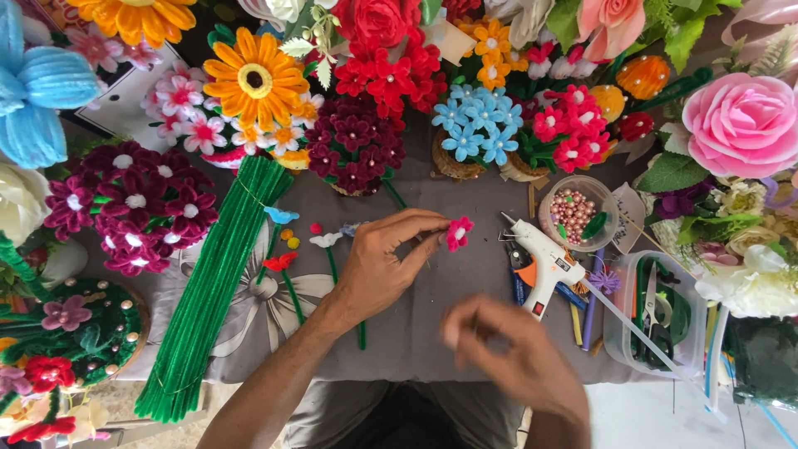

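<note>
Far left: dark maroon pipe-cleaner flower bunch [133,204], then a long bundle of green pipe cleaners [212,287] lying diagonally on the grey-covered table [465,320]. Just right of it, a few small finished stem flowers [283,262], flat on the cloth.

Left hand [378,266] over table centre; its grip is pinched closed, thumb and forefinger on a small pink pipe-cleaner flower [458,234], held just above the cloth, left of the glue gun.

Right hand [515,357] lower, nearer the table edge, motion-blurred; cannot tell its grip, nothing visibly in it.

White hot glue gun [544,258] rests just right of the pink flower, over scattered pens. Behind it, a clear tub of pink beads [573,212]. Far right: clear plastic container [694,333] with scissors inside.
</note>
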